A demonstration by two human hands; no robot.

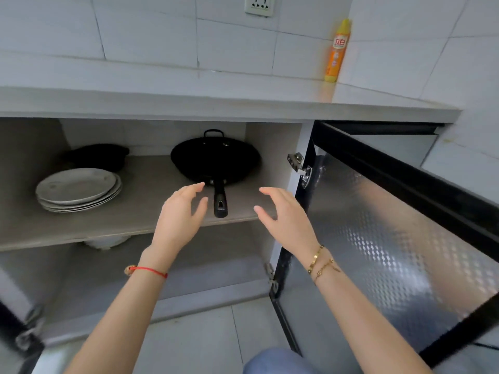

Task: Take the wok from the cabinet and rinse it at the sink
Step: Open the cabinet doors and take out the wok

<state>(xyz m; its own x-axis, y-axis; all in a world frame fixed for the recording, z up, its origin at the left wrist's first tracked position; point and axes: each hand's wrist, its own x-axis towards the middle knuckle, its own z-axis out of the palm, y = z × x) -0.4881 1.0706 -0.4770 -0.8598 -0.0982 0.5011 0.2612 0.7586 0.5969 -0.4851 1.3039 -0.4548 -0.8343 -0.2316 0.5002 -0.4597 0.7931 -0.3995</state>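
A low kitchen cabinet (40, 163) stands open beneath a pale counter (189, 101), seen from above by a person crouching before it. One door (391, 238), black-framed with a patterned metal panel, swings out at the right. Inside are two levels: one shelf (121, 217) and the floor below it.

One black wok (216, 160) sits at the right of the shelf, its single long handle (220, 199) pointing toward the viewer and reaching the shelf's front edge (a small loop handle stands at its far rim). One stack of white plates (78, 188), about four, sits at the left of the shelf. One dark pot (100, 156) lies behind the plates.

Two hands reach toward the wok, one on each side of the handle, neither touching it. The left hand (181, 214) has fingers spread and gently bent, holding nothing. The right hand (280, 214) is likewise spread wide and holds nothing.

One orange bottle (336, 52) stands on the counter by the tiled wall. One wall socket (259, 5) is above.
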